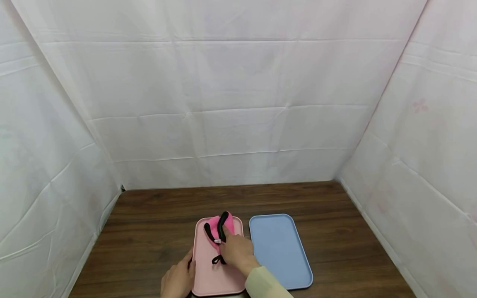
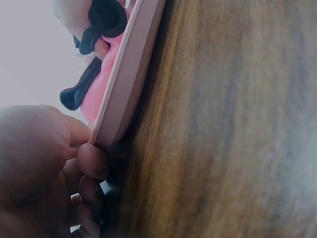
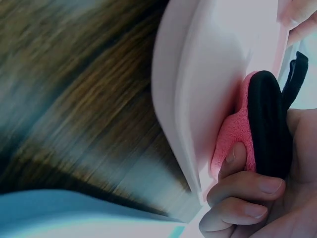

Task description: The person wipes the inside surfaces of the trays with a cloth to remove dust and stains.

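A pink fuzzy cloth item with thick black edging and a small black loop lies over the pink tray. My right hand grips it from the right, and in the right wrist view the fingers curl against its pink side and black edge. At the tray's left edge my left hand pinches the rim between thumb and fingers. The left wrist view shows this pinch at the tray's corner.
A blue tray lies just right of the pink one on the dark wooden table. White cloth walls close off the back and both sides.
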The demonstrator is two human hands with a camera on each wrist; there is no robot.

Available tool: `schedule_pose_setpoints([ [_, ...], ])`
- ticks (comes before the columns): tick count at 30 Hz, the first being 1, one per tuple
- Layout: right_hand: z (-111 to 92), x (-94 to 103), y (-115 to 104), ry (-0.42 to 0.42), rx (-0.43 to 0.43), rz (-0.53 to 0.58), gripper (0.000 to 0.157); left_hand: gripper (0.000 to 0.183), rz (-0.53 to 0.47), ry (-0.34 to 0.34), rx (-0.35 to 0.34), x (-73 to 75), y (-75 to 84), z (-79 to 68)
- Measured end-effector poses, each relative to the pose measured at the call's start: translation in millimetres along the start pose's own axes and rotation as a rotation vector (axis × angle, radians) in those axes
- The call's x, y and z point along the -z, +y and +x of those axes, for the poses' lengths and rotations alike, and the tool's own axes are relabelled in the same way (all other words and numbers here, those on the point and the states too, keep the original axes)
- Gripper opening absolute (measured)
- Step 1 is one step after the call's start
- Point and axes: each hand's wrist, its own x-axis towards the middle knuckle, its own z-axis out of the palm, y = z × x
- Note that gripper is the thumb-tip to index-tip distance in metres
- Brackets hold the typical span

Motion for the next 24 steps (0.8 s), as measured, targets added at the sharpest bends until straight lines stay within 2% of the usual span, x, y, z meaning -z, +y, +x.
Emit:
schedule_pose_setpoints([
  [10,-0.7,2.0,10.4,-0.012,-0.013,0.043,0.063,0.044,-0.003,0.000,0.005,3.3,-0.5,-2.8],
  [16,-5.2,9.7,19.2,-0.008,-0.011,0.050,0.063,0.044,-0.009,-0.023,0.007,1.3,4.3,-2.0],
  [24,-10.6,16.3,25.9,-0.025,0.001,0.062,0.063,0.043,-0.005,-0.007,-0.013,-1.9,5.3,-0.7],
])
